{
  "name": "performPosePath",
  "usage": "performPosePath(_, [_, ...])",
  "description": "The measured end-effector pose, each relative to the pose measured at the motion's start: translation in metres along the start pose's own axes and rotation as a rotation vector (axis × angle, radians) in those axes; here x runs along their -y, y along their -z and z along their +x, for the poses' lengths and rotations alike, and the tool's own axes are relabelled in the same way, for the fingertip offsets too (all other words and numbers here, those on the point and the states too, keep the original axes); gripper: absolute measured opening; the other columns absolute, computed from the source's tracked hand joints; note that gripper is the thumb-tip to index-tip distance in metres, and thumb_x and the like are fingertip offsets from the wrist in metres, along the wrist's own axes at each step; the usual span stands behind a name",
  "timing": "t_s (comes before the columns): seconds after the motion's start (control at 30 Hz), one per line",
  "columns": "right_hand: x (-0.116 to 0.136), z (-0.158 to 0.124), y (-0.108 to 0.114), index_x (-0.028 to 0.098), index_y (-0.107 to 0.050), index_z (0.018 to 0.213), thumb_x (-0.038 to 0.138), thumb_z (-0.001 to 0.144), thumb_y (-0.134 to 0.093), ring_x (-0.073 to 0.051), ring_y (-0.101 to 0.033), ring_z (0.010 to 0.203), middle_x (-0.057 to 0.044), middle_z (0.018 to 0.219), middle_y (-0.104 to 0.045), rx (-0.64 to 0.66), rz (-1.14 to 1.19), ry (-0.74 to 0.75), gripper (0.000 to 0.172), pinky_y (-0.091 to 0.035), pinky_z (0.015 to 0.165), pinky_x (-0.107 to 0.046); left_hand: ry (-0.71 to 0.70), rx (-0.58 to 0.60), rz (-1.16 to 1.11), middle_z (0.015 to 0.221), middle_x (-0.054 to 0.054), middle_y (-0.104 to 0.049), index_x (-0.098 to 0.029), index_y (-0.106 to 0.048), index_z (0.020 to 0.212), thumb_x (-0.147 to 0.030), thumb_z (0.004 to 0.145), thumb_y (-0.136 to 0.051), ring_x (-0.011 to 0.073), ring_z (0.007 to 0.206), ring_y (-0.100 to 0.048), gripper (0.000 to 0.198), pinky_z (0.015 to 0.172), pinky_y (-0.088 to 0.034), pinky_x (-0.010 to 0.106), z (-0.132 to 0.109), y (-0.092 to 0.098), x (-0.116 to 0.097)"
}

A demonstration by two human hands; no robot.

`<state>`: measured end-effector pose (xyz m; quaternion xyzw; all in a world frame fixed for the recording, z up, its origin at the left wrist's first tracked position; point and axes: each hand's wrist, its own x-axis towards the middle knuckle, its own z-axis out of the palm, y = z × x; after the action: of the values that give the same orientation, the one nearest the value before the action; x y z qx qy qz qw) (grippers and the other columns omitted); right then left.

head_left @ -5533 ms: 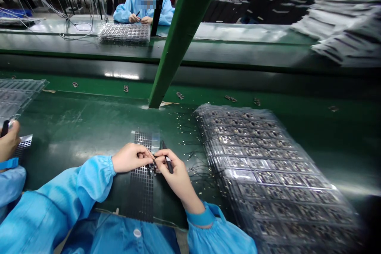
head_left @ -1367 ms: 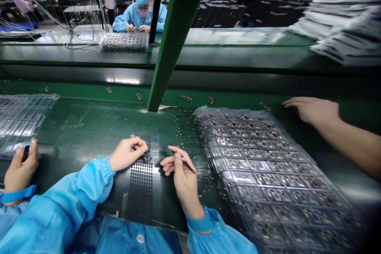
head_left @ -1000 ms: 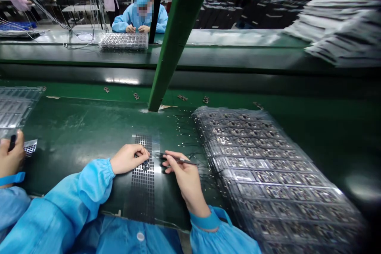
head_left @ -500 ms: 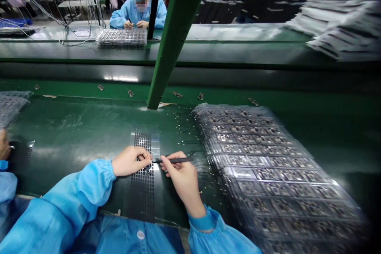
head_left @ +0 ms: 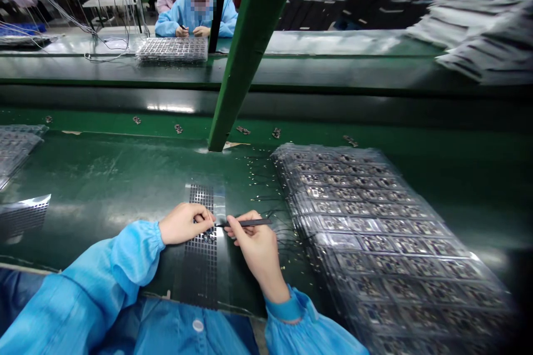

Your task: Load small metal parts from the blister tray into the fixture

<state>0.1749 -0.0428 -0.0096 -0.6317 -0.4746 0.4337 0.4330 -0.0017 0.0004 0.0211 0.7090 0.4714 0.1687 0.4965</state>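
Note:
My right hand grips black tweezers level across its fingers, with their tips reaching the edge of a perforated dark strip on the green mat. My left hand rests on that strip, fingers curled. Small dark parts may lie under those fingers, but they are hidden. To the right of my right hand stands a wide stack of clear plastic trays holding circuit boards.
Tiny metal bits lie scattered beside the tray stack. A green post rises beyond my hands. Plastic trays and a perforated sheet lie to the left. Across the belt, a person in a blue smock works behind another tray stack.
The neighbour's hand and blue sleeve at the left have left the view, uncovering the perforated sheet there. My hands and the tweezers have barely moved.

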Motion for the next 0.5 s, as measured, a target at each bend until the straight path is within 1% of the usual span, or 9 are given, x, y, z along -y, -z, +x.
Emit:
performPosePath(0.13, [0.0009,-0.0001,-0.0001,0.02,-0.053,0.07,0.056,0.075,-0.065,-0.022,-0.069,0.06,-0.006,0.061,-0.069,-0.009,-0.003,-0.016,0.038,-0.05,0.046,-0.026,0.005,-0.003,-0.002,0.093,0.004,-0.071,-0.014,-0.062,0.07,-0.02,0.078,-0.056,0.0115,0.068,-0.062,0.012,0.066,-0.047,0.022,0.0001,-0.0001,0.0006])
performPosePath(0.23, [0.0029,0.0011,-0.0008,0.02,-0.054,0.07,0.058,0.071,-0.067,-0.023,-0.069,0.061,-0.006,0.061,-0.069,-0.01,0.026,-0.047,0.04,-0.049,0.044,-0.026,0.015,-0.003,-0.004,0.092,0.003,-0.071,-0.014,-0.063,0.072,-0.02,0.078,-0.056,0.0096,0.063,-0.06,0.011,0.063,-0.047,0.021,-0.0002,0.0,0.0])
performPosePath(0.37, [0.0048,0.0033,0.0003,0.019,-0.053,0.068,0.059,0.062,-0.073,-0.022,-0.067,0.055,-0.005,0.057,-0.067,0.002,0.2,-0.108,0.046,-0.05,0.043,-0.026,0.022,-0.002,-0.021,0.092,0.003,-0.071,-0.014,-0.063,0.071,-0.021,0.078,-0.055,0.0094,0.061,-0.06,0.013,0.058,-0.046,0.019,-0.0004,0.0004,-0.0015])
performPosePath(0.43, [0.0047,0.0031,0.002,0.018,-0.052,0.068,0.057,0.061,-0.075,-0.019,-0.066,0.051,-0.004,0.055,-0.067,0.012,0.299,-0.104,0.045,-0.052,0.045,-0.027,0.026,-0.002,-0.038,0.094,0.004,-0.071,-0.014,-0.062,0.069,-0.022,0.078,-0.055,0.0099,0.063,-0.06,0.014,0.056,-0.046,0.019,0.0001,0.0004,-0.001])
performPosePath(0.5, [0.0042,0.0015,0.0035,0.018,-0.053,0.068,0.054,0.062,-0.076,-0.018,-0.065,0.049,-0.003,0.055,-0.067,0.008,0.348,-0.084,0.043,-0.054,0.047,-0.027,0.038,0.005,-0.068,0.094,0.005,-0.07,-0.013,-0.062,0.069,-0.023,0.078,-0.056,0.0103,0.064,-0.061,0.015,0.055,-0.046,0.019,0.0011,0.0002,0.0004])
